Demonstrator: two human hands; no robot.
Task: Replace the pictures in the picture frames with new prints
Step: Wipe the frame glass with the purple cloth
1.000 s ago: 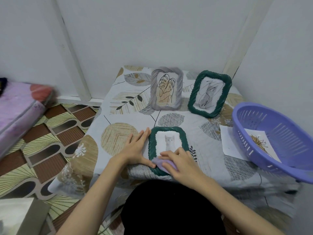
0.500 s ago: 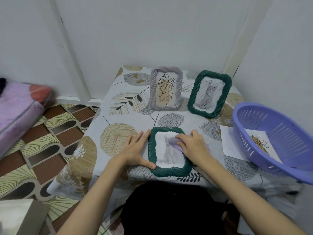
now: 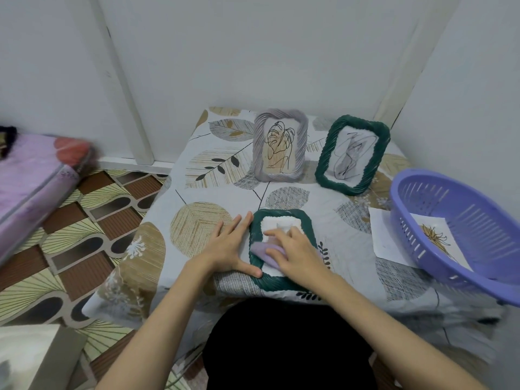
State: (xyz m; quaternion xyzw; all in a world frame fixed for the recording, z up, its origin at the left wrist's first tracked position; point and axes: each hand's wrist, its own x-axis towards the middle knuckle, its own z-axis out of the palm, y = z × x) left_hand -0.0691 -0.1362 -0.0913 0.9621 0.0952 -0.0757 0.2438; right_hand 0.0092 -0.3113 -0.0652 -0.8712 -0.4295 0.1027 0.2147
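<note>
Green braided-rim picture frame lies flat at our tabletop's near edge, long axis running away from us, our left hand resting open against its left side while our right hand presses a lilac cloth onto its glass.

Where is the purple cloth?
In the head view, the purple cloth lies under the right hand on the flat green frame at the table's near edge.

You have a flat frame on the table before you, w/ cloth on it. Behind stand 2 frames. Basket at right, a print in it, a sheet under it.
</note>
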